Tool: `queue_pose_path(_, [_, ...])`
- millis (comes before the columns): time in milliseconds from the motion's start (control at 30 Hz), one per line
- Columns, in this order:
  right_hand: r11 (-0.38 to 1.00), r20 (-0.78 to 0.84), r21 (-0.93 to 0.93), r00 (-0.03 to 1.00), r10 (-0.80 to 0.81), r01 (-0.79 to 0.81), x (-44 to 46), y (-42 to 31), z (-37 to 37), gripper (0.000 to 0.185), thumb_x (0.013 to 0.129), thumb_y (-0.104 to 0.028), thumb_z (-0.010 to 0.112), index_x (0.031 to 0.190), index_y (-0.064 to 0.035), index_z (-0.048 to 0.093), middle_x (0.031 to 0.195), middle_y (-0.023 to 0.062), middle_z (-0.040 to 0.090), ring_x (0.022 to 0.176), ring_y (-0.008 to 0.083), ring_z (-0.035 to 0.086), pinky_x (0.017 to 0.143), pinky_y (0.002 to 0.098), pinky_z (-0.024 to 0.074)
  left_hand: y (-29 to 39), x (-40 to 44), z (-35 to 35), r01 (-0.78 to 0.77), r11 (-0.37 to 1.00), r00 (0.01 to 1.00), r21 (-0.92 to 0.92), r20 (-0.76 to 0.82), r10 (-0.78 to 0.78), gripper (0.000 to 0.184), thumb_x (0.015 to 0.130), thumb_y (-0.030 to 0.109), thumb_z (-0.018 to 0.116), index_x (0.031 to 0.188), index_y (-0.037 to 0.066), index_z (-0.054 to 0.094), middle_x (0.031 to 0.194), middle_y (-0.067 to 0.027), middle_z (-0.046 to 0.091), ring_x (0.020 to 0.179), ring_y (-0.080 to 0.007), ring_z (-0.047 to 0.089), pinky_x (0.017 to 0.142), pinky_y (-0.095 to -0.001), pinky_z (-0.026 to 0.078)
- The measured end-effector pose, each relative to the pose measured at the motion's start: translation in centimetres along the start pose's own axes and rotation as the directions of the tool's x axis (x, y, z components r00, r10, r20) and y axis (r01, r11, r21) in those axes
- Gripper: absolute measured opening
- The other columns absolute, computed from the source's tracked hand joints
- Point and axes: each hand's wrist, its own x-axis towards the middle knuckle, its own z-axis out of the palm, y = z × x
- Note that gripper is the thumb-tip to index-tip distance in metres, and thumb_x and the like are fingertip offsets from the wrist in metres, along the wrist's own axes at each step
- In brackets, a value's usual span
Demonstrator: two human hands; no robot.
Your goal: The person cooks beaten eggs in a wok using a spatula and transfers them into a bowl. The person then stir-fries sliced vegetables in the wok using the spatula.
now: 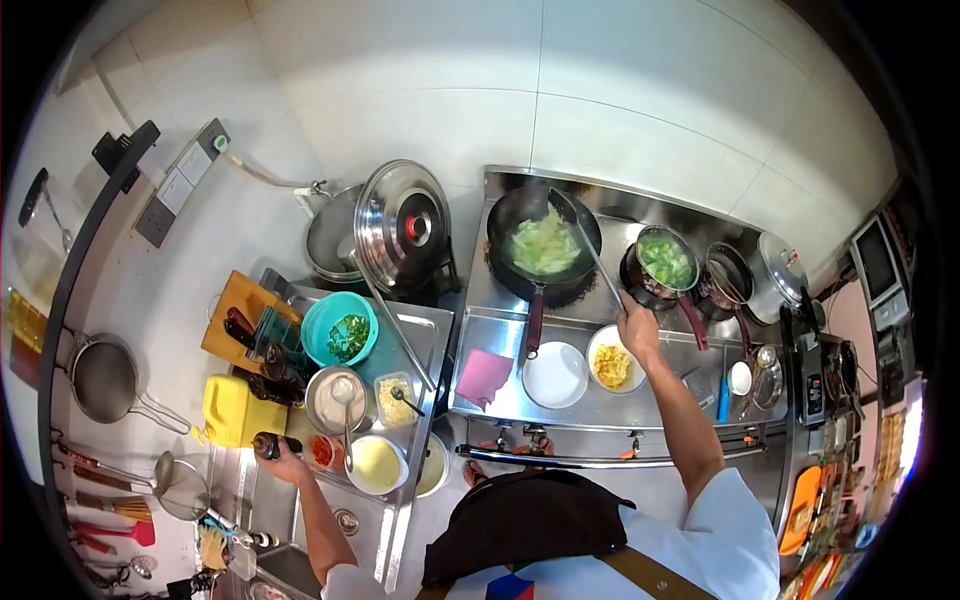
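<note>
My left hand (287, 463) is closed around a dark sauce bottle (266, 446) with a small label, tilted beside a yellow jug (240, 411). My right hand (637, 326) grips the handle of a long-handled wok spatula (601, 268). The spatula's head reaches into a black wok (508, 222), and its exact shape is hard to make out. Pale green sliced vegetables (545, 245) lie in the wok on the stove. Below my right hand stands a white bowl (612, 372) holding yellow pieces that look like cooked egg.
Beside that bowl are a white plate (555, 375) and a pink cloth (484, 378). A pot of green vegetables (664, 262) and a small saucepan (727, 274) stand right of the wok. Left are a teal bowl (316, 328) of chopped greens, ingredient bowls and a large lidded pot (403, 228).
</note>
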Motion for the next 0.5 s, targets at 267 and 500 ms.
queue_pose_path(267, [0.993,0.152,-0.109,0.986,0.062,-0.045,3.7,2.8,0.9,0.043,0.085,-0.014,0.053,0.128,-0.0122,0.058,0.093,0.0236,0.068,0.090,0.0428,0.065,0.080,0.0525,0.0510,10.4,-1.7,-1.9,-0.233,0.967,0.971,-0.108,0.030,0.237,0.065,0.085,0.014,0.076,0.136,-0.002,0.040,0.128,-0.0188,0.054,0.112,-0.0264,0.056,0.098,-0.0374,0.043])
queue_pose_path(500, [0.986,0.327,0.134,0.944,0.053,-0.101,7.7,5.2,7.4,0.032,0.083,-0.015,0.052,0.112,-0.0080,0.064,0.101,0.0245,0.067,0.096,0.0418,0.065,0.084,0.0512,0.0507,21.2,-10.2,5.1,-0.172,0.950,0.925,-0.260,0.290,0.246,0.069,0.083,0.017,0.077,0.139,0.002,0.040,0.128,-0.0174,0.053,0.114,-0.0257,0.052,0.101,-0.0366,0.040])
